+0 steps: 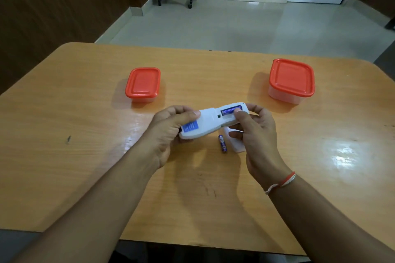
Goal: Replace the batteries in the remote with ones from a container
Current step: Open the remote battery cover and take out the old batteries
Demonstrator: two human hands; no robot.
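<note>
Both hands are gripping the light, rigid remote (210, 120) over the table's (85, 113) centre, left hand (168, 132) curling round its 8 o'clock end, right hand (254, 130) thumbing the small, slippery battery (232, 111) in the open bay, best pried at one end.

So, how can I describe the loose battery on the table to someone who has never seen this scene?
Start at the wooden table and find the white remote held in both hands above its middle. Just below the remote, a small blue battery lies on the wood beside a white cover. Unlike the battery in the remote, it lies free, touched by no hand.
</note>
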